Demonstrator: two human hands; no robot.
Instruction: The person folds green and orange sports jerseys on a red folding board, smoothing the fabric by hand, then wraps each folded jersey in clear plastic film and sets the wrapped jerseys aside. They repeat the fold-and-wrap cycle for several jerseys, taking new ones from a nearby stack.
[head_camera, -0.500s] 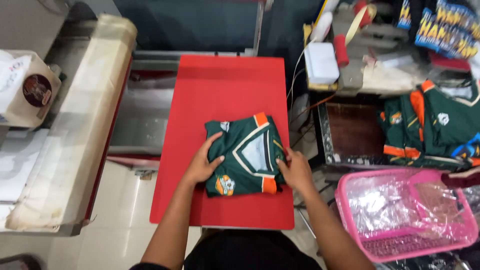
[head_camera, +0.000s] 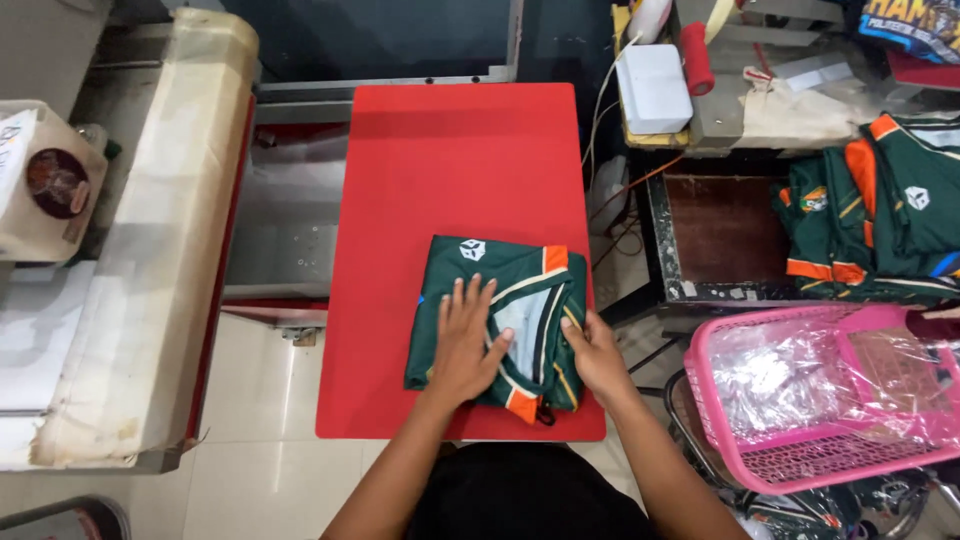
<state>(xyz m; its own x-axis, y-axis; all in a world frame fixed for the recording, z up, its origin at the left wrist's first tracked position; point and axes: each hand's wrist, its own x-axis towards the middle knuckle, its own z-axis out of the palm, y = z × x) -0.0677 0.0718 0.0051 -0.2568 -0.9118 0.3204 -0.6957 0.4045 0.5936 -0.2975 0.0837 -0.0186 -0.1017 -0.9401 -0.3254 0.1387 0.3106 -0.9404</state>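
Folded green jersey (head_camera: 500, 325) lies on red bench (head_camera: 470, 180), near front edge. Since half second ago: left hand (head_camera: 465, 340) moved from jersey's left edge onto its middle, fingers spread flat, pressing. Right hand (head_camera: 597, 355) at right edge, fingers curled on fold. Fold looks tighter, squarer. Pink basket (head_camera: 800, 400) right.

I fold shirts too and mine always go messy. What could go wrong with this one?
The folded jersey lies close to the red board's right edge, so a push from the right hand might slide it off. The left hand presses flat on top; lifting it quickly could let the folds spring open. The pink basket sits apart, so carrying it across might undo the folding.
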